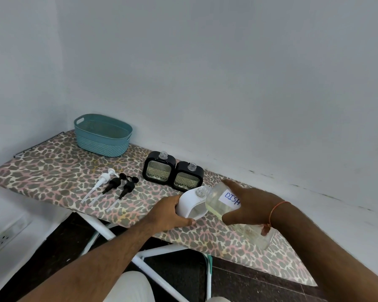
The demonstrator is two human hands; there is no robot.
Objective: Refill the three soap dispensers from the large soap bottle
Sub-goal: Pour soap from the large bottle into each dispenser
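My right grip (247,203) is wrapped around the large soap bottle (222,205), fingers over the top and thumb underneath, holding it tipped so its mouth meets the open neck of the white dispenser (191,204). My left grip (169,212) is curled round that dispenser's left side, holding it on the near edge of the ironing board (52,171). I see pale yellowish liquid in the lower part of the bottle and a white label reading "DISH". Just behind stand the two black dispensers (172,173), side by side, touching, necks uncapped. To their left lie three pump heads, one white pump (103,179) and two black pumps (120,185), tubes pointing toward me. Farther back, near the wall, sits a teal basket (103,135). An orange thread (275,211) circles my right wrist.
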